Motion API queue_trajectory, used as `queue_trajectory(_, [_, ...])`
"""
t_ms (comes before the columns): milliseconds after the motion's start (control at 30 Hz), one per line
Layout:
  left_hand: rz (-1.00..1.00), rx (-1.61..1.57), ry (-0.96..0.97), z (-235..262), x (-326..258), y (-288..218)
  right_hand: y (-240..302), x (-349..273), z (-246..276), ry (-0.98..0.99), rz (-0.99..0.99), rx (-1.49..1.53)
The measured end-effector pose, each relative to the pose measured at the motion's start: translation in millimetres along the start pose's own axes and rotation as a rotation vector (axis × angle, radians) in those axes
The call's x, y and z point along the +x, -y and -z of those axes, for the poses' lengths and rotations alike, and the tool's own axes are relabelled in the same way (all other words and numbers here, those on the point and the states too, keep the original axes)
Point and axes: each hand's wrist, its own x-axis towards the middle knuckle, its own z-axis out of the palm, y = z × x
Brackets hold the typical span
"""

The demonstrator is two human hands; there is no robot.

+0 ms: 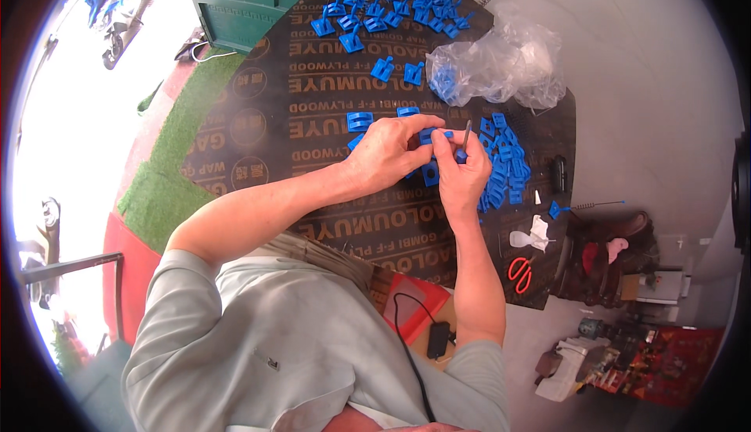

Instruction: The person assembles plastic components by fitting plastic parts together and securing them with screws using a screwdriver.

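Over the dark printed plywood table (313,88), my two hands meet around a small blue plastic part (427,135). My left hand (383,150) pinches it from the left with thumb and forefinger. Closed beside it, my right hand (464,178) touches the part's right end with the thumb. A slim dark rod with a blue end (467,136) sticks up from the right fingers; its exact kind does not show. Loose blue parts lie around the left hand, one blue bracket (360,121) among them. Next to the right hand is a pile of blue parts (508,158).
Blue pieces with springs (391,1) crowd the far end, near a clear plastic bag (508,64). At the right lie orange-handled scissors (519,274), a white crumpled wrapper (538,233), a black object (559,174) and a blue part with a spring (557,210). A green cabinet (250,1) stands far left.
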Motion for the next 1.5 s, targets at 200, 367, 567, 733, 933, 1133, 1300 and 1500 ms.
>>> queue_trajectory(200, [0.005,0.011,0.001,0.1,0.2,0.6,2.8,-1.7,-1.8,-0.015,0.013,-0.023])
queue_trajectory(367, [-0.004,0.003,0.004,0.7,-0.3,1.1,4.2,-3.0,-3.6,-0.035,0.017,-0.014])
queue_trajectory(567, [-0.024,-0.013,0.007,1.2,1.0,3.1,0.8,-3.5,-6.9,-0.053,0.023,-0.003])
queue_trajectory(733, [0.057,-0.012,0.053,3.9,1.3,0.3,-3.2,-3.7,-5.1,-0.034,0.043,-0.023])
queue_trajectory(933, [0.053,-0.022,0.06,3.9,1.5,1.7,-2.3,-3.8,-5.4,-0.031,0.08,-0.037])
queue_trajectory(1133, [0.062,-0.038,0.065,3.5,3.0,0.5,-0.9,-2.6,-5.8,-0.051,0.064,-0.065])
queue_trajectory(1300, [0.07,-0.055,0.084,2.6,4.5,5.7,0.0,-1.9,-7.7,-0.042,0.067,-0.066])
queue_trajectory(1500, [0.09,-0.037,0.086,0.9,6.3,10.0,0.7,-0.2,-6.5,-0.065,0.08,-0.058])
